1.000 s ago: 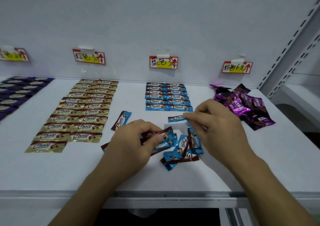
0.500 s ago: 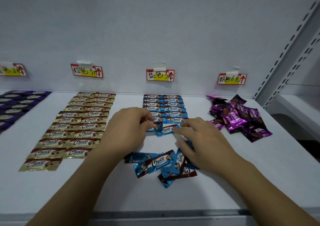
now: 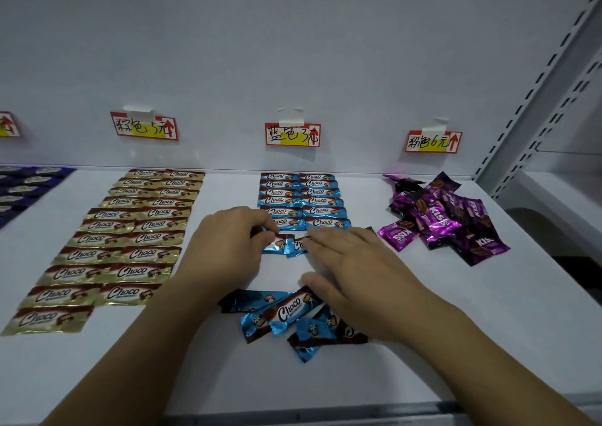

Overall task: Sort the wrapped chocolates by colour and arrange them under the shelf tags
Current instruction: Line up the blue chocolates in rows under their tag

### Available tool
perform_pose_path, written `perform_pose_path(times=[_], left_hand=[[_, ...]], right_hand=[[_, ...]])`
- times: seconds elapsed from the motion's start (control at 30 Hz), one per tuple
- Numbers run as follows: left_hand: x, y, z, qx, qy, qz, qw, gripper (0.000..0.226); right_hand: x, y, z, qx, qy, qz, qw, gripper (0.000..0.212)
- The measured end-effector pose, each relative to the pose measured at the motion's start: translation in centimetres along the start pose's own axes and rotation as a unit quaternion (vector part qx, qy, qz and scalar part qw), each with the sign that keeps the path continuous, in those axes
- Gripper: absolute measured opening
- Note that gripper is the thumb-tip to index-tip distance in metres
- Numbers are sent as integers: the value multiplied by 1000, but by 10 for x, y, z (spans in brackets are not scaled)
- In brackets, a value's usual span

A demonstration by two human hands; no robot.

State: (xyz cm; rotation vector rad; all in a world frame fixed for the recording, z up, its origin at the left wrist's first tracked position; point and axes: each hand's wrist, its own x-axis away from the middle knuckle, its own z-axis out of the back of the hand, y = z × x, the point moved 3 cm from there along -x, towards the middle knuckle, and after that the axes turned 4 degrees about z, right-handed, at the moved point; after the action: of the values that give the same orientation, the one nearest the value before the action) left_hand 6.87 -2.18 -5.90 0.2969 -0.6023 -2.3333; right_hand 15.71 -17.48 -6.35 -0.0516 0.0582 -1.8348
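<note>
Blue foil chocolate (image 3: 277, 244), crinkled | left hand (image 3: 228, 246) pinches it | right hand (image 3: 355, 262) spread flat

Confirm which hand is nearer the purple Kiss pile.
Right. The right hand lies just left of the purple Kiss pile; the left hand is farther left, pinching a blue chocolate.
</note>
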Motion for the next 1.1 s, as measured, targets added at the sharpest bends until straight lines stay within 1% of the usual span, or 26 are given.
perform_pose_path(times=[0.07,0.1,0.2,0.27,0.33,0.4,0.47,0.57,0.67,0.73,0.8,0.83,0.93,1.1], left_hand=[[1,1,-1,8,4,3,1000,17],[0,2,-2,8,9,0,1000,17],[-2,6,-4,-5,24,-17,1000,17],[-3,8,-6,-31,31,-32,999,20],[-2,10,-5,-74,50,-54,995,27],[4,7,-2,-115,65,-76,988,30],[12,1,1,-142,54,-102,983,29],[20,-5,-4,-140,30,-131,981,34],[20,-1,-11,-138,2,-161,977,39],[19,-1,-13,-142,-5,-165,976,45],[20,-2,-13,-140,-3,-162,977,55],[21,-2,-14,-145,-4,-161,976,56],[21,-2,-18,-154,-6,-160,975,46],[20,0,-17,-154,-13,-160,975,46]], right_hand=[[1,2,-5,0,-23,-8,1000,64],[4,6,-6,0,-21,-20,1000,66],[13,15,-4,-9,-9,-44,999,78],[12,13,-4,-11,-12,-50,999,83],[11,10,-5,-3,-9,-58,998,78],[13,8,-4,17,22,-62,998,76],[14,6,0,14,52,-57,997,77],[13,3,-2,5,27,-34,999,80],[13,5,-3,7,26,-45,999,83],[13,6,-4,9,26,-49,998,84],[12,5,-5,-2,24,-48,999,81],[11,5,-7,-5,16,-48,999,80],[9,4,-8,6,13,-42,999,84],[8,5,-9,11,25,-45,999,81]])
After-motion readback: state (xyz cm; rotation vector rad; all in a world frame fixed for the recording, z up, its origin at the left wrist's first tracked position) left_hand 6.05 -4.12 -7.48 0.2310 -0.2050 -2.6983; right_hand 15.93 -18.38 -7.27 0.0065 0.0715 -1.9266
